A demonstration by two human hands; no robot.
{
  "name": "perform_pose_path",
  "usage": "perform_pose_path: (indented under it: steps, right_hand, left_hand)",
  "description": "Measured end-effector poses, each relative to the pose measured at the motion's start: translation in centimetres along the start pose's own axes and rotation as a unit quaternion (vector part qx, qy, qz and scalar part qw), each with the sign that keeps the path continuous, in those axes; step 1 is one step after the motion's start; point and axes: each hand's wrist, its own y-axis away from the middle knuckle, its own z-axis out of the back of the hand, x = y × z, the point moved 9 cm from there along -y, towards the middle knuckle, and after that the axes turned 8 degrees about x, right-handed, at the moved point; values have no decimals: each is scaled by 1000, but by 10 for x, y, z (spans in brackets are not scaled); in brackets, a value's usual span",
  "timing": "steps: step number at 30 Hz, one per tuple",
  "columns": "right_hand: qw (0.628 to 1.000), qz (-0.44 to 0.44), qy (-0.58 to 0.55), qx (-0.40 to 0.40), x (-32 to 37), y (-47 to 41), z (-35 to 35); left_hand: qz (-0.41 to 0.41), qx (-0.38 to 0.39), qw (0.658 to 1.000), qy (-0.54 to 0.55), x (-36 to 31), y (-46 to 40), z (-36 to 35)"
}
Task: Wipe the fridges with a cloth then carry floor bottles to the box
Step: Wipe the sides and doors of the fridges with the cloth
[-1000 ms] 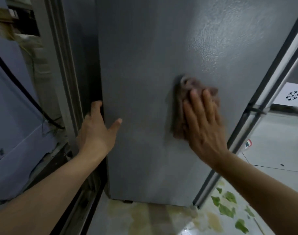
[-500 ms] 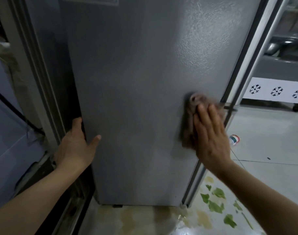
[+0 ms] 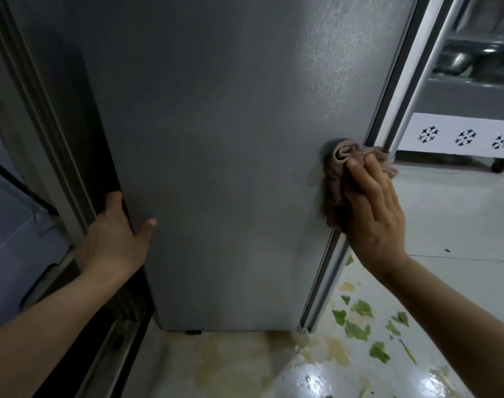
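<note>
The grey textured side panel of a fridge (image 3: 216, 139) fills the middle of the view. My right hand (image 3: 374, 214) presses a crumpled brown cloth (image 3: 335, 191) flat-fingered against the panel's right edge, where the cloth overlaps the silver door trim (image 3: 322, 282). My left hand (image 3: 113, 242) holds the panel's left edge at mid height. Its fingers wrap behind the edge and its thumb lies on the grey face. No bottle shows on the floor.
Green leaf scraps (image 3: 357, 320) and yellowish stains lie on the wet, glossy floor at the fridge's foot. A wheeled cabinet with a white snowflake strip (image 3: 463, 137) stands at the right. A blue-grey unit (image 3: 12, 239) with a black cable (image 3: 12, 176) crowds the left side.
My right hand has slid the cloth rightward across the panel to its right edge. My left hand keeps its hold on the left edge. The view has swung right.
</note>
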Motion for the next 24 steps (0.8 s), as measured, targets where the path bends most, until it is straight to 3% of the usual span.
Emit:
perform_pose_path:
  steps: [7, 12, 15, 19, 21, 24]
  right_hand:
    - [979, 82, 27, 183, 40, 95, -57]
    - [989, 76, 31, 121, 35, 46, -29]
    - [994, 18, 75, 70, 21, 25, -11]
    - [995, -73, 12, 60, 33, 43, -28]
    - [995, -42, -12, 94, 58, 60, -44]
    - [978, 81, -29, 188, 87, 67, -60]
  left_hand:
    - [11, 25, 1000, 12, 9, 8, -11]
    - [23, 42, 999, -17, 19, 14, -19]
    - [29, 53, 998, -15, 22, 12, -24]
    - [24, 55, 998, -3, 24, 12, -27]
    - [17, 58, 998, 6, 23, 12, -28]
    - [11, 59, 998, 17, 24, 11, -27]
